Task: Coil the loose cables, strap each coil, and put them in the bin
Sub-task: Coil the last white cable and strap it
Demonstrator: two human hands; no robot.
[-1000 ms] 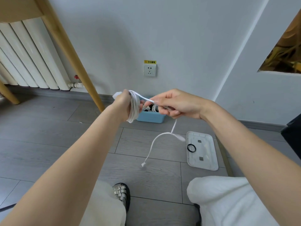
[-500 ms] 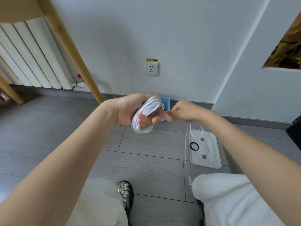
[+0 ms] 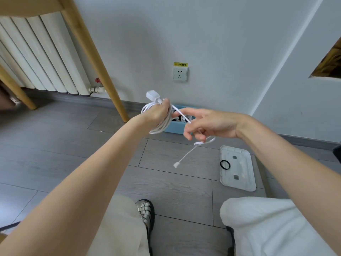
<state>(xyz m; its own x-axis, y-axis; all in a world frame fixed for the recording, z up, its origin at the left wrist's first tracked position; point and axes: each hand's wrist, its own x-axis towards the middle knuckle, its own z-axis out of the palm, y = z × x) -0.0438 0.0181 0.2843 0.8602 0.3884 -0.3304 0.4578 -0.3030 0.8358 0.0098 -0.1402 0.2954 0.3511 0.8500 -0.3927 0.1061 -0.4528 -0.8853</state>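
Note:
My left hand (image 3: 159, 114) grips a coil of white cable (image 3: 162, 126) wound round it, with the white plug sticking up above the fingers. My right hand (image 3: 204, 124) is just to the right of it and pinches the cable's free strand, which runs taut from the coil. The short loose tail hangs below my right hand and ends in a small connector (image 3: 175, 165) above the floor. Behind both hands a blue bin (image 3: 175, 128) stands on the floor against the wall, with coiled cables inside, mostly hidden by my hands.
A white lid (image 3: 239, 174) lies upside down on the grey floor at the right, with a black elastic band (image 3: 225, 165) on its left edge. A wooden table leg (image 3: 96, 60) slants at the left before a white radiator (image 3: 36, 56). My knees and a sandal fill the bottom.
My left hand has turned back of hand up with the coil on it. My right hand has moved right and drawn the free strand out taut; the loose tail is shorter and swings below it.

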